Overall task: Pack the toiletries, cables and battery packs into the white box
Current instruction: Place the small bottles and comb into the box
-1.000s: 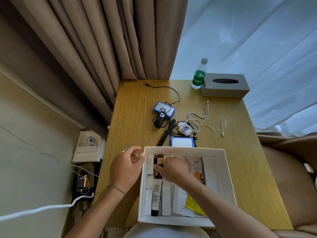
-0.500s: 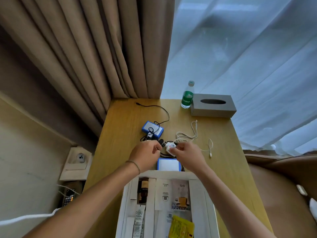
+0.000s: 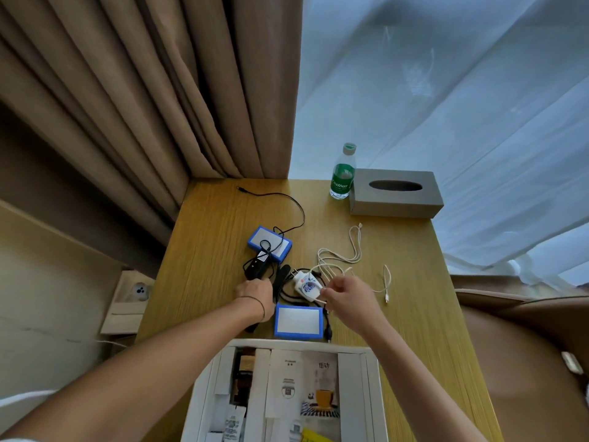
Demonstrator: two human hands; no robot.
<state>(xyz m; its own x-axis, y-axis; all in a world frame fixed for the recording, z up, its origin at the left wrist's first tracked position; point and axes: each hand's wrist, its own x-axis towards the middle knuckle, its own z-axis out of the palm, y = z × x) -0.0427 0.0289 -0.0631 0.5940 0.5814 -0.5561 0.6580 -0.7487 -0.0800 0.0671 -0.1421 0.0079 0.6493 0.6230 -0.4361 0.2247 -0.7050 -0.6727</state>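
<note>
The white box (image 3: 373, 397) lies at the table's near edge with sachets and small toiletries inside. Just beyond it sits a blue-edged battery pack (image 3: 298, 321); a second one (image 3: 269, 243) lies farther back under a black adapter (image 3: 257, 266) and its black cable (image 3: 288, 202). My left hand (image 3: 255, 293) curls round a long black item (image 3: 282, 275) that runs under it. My right hand (image 3: 349, 298) pinches the white cable (image 3: 354, 250) right beside the white charger (image 3: 306, 286).
A green water bottle (image 3: 342, 177) and a grey tissue box (image 3: 395, 193) stand at the table's back right. Brown curtains hang behind. A wall socket (image 3: 139, 290) is left of the table, and a brown chair (image 3: 526, 346) is at the right.
Both hands left the white box and reached forward to the pile of cables. The left hand shifted left onto the long black item; the right took hold of the white cable.
</note>
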